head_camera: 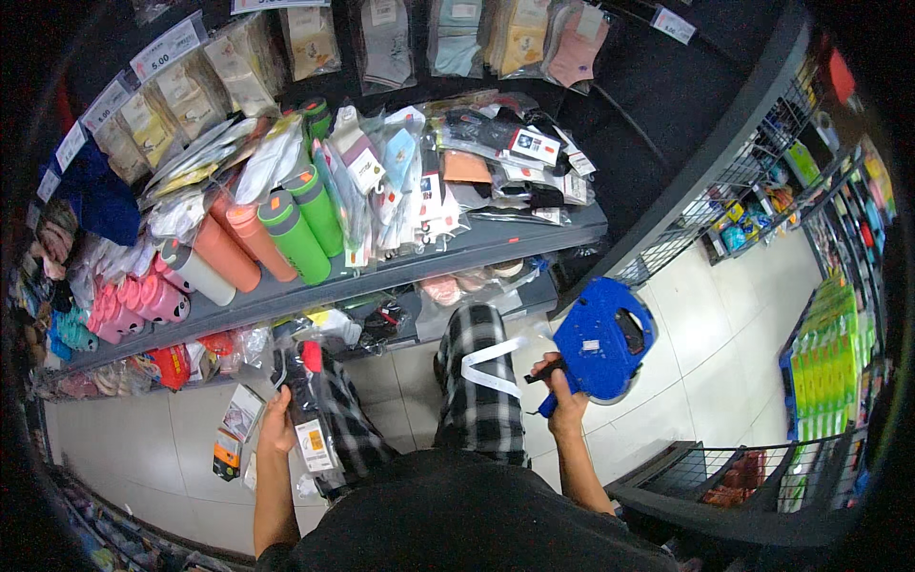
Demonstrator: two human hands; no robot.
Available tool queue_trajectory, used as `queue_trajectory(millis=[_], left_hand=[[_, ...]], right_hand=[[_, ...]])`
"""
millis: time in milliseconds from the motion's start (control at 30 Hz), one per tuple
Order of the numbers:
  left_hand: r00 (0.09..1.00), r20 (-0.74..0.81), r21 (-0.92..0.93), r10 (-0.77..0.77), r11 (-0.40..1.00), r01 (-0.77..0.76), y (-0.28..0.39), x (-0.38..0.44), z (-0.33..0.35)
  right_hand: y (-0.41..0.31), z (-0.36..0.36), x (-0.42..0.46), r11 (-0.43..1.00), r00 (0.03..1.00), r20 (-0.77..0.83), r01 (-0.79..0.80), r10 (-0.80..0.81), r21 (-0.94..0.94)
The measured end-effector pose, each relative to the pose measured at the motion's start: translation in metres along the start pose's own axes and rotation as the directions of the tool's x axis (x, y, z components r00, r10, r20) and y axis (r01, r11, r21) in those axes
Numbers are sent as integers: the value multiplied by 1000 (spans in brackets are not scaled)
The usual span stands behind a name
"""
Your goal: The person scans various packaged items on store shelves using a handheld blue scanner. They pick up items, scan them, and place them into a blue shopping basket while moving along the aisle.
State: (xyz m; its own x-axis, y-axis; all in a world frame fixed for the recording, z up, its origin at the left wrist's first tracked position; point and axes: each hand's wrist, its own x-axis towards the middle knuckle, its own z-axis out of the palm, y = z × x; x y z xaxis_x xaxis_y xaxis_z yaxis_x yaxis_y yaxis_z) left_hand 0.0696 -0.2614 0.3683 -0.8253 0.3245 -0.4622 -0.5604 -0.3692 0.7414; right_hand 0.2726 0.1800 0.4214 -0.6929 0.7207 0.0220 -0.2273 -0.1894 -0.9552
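Observation:
My left hand [277,422] grips clear-bagged goods with dark contents [300,400], held in front of my left knee. A white and orange label shows on the bag. Printed cards [232,436] hang just left of that hand. My right hand [567,402] is closed around a small black and blue handheld tool [549,405], mostly covered by my fingers. A white paper strip [493,357] bends across my right knee, left of the tool. Directly behind my right hand is a dusty blue plastic piece [604,343] with an oval cutout, perhaps a stool seat; contact is unclear.
A grey shelf [457,250] before me bears bagged socks [400,164], green bottles [293,239] and pink slippers [154,297]. Packaged socks [386,46] hang above. Wire-mesh racks [743,171] stand at right on the tiled floor [686,343]. A rack [715,472] is close behind, right.

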Motion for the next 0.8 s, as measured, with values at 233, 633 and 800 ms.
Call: queue_trajectory(millis=[233,633,800], left_hand=[[994,-16,-8,-112,994,112,-7,6,39],[990,-4,50,-144,988,144,-7,11,23],[984,107,91,-143,987,134,-8,8,15]], right_hand=[[20,25,-27,973,963,139,-226,231,-49],[67,48,-36,910,873,270,-415,405,-22],[76,46,-30,908,863,302,-419,404,-17]])
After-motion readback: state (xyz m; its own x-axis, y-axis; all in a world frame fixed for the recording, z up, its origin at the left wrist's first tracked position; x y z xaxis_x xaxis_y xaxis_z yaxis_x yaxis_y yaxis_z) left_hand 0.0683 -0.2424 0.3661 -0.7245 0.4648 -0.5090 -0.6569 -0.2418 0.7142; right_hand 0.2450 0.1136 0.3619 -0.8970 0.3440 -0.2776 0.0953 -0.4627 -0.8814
